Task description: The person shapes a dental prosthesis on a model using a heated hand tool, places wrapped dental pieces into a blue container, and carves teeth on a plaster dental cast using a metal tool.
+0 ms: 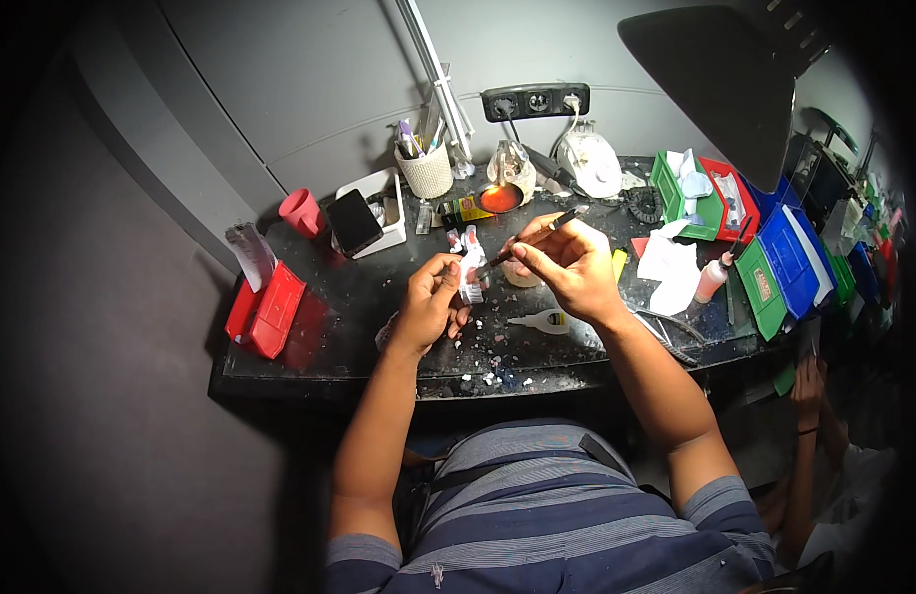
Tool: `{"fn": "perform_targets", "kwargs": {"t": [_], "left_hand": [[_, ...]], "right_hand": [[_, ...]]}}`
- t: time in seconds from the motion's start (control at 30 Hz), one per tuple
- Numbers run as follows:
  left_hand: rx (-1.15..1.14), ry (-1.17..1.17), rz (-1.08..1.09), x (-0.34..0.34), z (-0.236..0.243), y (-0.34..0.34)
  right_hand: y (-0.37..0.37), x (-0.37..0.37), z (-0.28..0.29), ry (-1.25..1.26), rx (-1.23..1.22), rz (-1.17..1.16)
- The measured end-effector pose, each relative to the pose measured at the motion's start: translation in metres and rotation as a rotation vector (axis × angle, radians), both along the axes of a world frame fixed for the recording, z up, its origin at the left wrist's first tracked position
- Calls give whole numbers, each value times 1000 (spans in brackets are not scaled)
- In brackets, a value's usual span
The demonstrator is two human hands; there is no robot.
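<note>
Risk of slip: the thin dark stick-like tool (537, 237) meets the small white-and-red moulded piece (471, 265) at a slant; a hard push could skid its tip onto the fingers of the left hand.
Risk of drop: the piece is pinched only at its lower part, above the dark, chip-strewn surface (349, 297), so a twist could lose it.
Risk of knock: the small white glue bottle (545, 320) lies just under the right wrist.
Left hand (430, 297): curled closed, fingertips clamping the piece.
Right hand (569, 262): fingers pinched shut around the tool, like a pen.
Piece location: mid-air, between both hands.
</note>
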State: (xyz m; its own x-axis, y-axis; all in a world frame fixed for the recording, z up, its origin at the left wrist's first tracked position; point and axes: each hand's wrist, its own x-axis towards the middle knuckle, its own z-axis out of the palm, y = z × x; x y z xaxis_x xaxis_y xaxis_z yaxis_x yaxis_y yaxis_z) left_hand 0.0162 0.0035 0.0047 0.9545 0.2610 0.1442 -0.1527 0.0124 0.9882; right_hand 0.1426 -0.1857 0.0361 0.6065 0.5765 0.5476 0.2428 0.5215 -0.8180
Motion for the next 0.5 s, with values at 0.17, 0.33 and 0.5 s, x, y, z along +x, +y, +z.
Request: {"fn": "perform_targets", "kwargs": {"t": [0.17,0.33,0.5], "left_hand": [[-14,21,14,-1,1,0],[-15,17,11,-1,0,0],[-78,11,-10,-2,2,0]], "right_hand": [[0,1,1,42,-34,2],[0,0,-1,12,-19,-6],[-1,1,-3,20,-7,36]]}}
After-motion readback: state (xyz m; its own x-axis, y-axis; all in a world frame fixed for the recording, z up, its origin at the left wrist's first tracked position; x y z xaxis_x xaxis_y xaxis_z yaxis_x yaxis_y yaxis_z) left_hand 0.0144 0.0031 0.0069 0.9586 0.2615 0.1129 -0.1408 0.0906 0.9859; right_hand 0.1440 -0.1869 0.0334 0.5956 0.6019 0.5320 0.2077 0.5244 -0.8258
